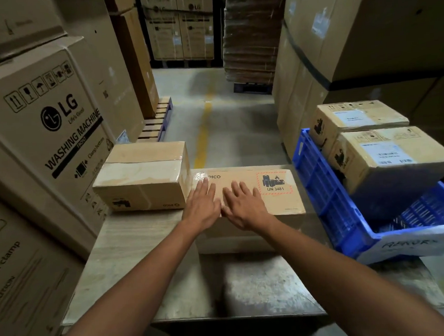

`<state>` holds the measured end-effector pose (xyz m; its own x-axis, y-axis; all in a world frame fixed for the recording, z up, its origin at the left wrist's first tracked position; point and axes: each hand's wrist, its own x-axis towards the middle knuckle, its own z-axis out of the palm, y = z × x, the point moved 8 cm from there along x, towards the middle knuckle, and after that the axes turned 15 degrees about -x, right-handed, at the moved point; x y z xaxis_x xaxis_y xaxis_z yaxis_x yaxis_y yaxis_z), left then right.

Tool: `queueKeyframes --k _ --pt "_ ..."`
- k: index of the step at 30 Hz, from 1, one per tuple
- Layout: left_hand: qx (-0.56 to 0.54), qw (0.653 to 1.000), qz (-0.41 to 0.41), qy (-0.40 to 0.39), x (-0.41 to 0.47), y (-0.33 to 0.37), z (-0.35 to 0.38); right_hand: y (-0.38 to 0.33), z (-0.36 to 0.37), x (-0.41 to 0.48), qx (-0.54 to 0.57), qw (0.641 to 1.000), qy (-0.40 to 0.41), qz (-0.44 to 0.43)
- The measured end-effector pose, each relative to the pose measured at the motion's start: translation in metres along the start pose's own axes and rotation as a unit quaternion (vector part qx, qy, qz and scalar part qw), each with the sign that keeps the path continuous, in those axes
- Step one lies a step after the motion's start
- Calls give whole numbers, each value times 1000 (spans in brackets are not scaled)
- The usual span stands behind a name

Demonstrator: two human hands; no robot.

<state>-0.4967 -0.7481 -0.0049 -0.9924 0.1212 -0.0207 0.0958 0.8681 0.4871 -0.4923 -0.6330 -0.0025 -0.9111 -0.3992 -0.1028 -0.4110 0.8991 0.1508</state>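
Note:
A flat cardboard box (pixel 283 203) with a PICO mark and a red UN 3481 battery label lies on the steel table (pixel 148 263). My left hand (pixel 202 205) and my right hand (pixel 244 208) both rest flat on its top, fingers straight and spread, side by side near the box's left half. A second, taller cardboard box (pixel 143 175) sealed with clear tape sits on the table just left of it, touching or nearly touching.
A blue plastic crate (pixel 329 202) at the right holds two labelled cartons (pixel 386 157). Large LG washing machine cartons (pixel 44 121) wall the left side. Tall stacked cartons stand at the right. An aisle with a yellow floor line (pixel 203 135) runs ahead.

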Motion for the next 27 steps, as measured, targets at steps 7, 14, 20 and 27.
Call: queueKeyframes --k 7,14,20,27 --pt "99 993 -28 -57 17 12 -12 7 -3 8 -5 1000 -21 -21" --pt "-3 996 60 -72 30 71 24 66 8 -17 33 992 -23 123" --pt "-7 996 44 -77 35 78 41 83 24 -19 35 992 -69 103" --pt "-24 987 137 76 5 89 20 85 0 -44 43 977 46 205"
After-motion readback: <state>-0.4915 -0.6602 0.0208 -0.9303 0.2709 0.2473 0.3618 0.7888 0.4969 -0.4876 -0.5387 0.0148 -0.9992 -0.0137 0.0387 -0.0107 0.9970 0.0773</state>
